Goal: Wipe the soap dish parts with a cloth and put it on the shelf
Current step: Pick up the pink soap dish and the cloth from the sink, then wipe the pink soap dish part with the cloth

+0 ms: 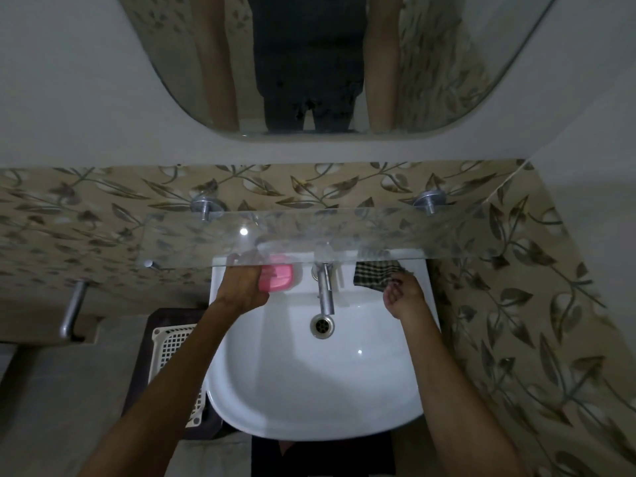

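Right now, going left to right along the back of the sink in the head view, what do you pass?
left hand → pink soap dish → tap → checked cloth → right hand

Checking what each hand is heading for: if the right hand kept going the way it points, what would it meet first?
Probably the checked cloth on the sink ledge; the right hand looks almost on it.

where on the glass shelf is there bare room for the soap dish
The glass shelf looks bare from the left bracket to the right bracket. It is crowded beneath, on the sink ledge: the left hand at the pink soap dish, the tap, the checked cloth.
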Motion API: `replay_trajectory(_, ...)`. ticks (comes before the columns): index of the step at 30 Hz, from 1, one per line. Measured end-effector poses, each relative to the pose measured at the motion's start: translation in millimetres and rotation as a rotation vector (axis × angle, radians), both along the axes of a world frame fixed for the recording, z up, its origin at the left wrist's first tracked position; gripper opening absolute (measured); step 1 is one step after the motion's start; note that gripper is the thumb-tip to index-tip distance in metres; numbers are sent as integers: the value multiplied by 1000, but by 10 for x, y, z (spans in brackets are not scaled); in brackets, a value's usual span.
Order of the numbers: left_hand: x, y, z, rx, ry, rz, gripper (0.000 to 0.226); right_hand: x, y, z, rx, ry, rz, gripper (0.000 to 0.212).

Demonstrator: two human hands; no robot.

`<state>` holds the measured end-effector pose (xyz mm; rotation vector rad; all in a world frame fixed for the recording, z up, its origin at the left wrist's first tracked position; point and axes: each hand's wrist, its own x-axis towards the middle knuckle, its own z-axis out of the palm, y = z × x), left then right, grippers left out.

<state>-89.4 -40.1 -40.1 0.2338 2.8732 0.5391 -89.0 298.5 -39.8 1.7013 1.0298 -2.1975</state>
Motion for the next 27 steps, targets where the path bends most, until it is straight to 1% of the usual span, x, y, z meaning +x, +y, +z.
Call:
replay_trajectory(1,17,-1,28,47,-2,27,40,-13,-16,23,20,16,16,12)
replay_trajectory(3,78,14,80,110,-5,80,49,-14,-50,89,133,45,31,9)
replay_trajectory(4,136,24,105,108,8,101,54,0,-66,108,216,62,52,7)
replay_trajectory(5,213,39,118,99,29,133,63,31,-78,125,317,76,100,11)
replay_trajectory(6,315,53,127,110,44,183,76,95,-90,143,422,106,151,13)
replay_trajectory(8,563,111,149,221,45,307,97,324,-106,233,624,261,228,11)
replay_trajectory(9,689,153,168,292,39,358,100,463,-105,302,737,366,268,7)
replay_trajectory(10,801,206,193,355,30,396,99,592,-94,389,859,467,304,7)
replay_trajectory(11,908,255,229,415,20,430,98,714,-75,497,965,563,339,13)
replay_trajectory(13,1068,350,323,538,4,492,94,916,-19,733,1081,722,347,18)
replay_trajectory(15,1189,417,473,631,-9,517,89,1062,13,1009,1083,815,311,15)
replay_trajectory(16,1232,453,568,667,-8,518,88,1110,15,1135,1024,850,278,14)
replay_trajectory(17,1261,493,660,695,-3,513,87,1137,5,1243,901,889,232,16)
replay_trajectory(19,1302,574,840,739,13,490,89,1182,-76,1465,544,950,106,22)
replay_trajectory(20,1317,618,930,761,20,475,90,1208,-149,1572,379,955,45,23)
replay_trajectory(21,1331,657,1019,779,29,460,90,1229,-227,1653,274,940,13,22)
replay_trajectory(22,1344,694,1104,789,41,443,91,1252,-314,1703,240,914,18,23)
replay_trajectory(23,1354,723,1183,792,59,421,91,1277,-413,1728,255,893,51,28)
replay_trajectory(24,1361,747,1262,792,79,394,92,1294,-519,1741,306,876,104,30)
replay_trajectory(27,1379,803,1483,787,128,335,95,1331,-800,1737,520,864,277,21)
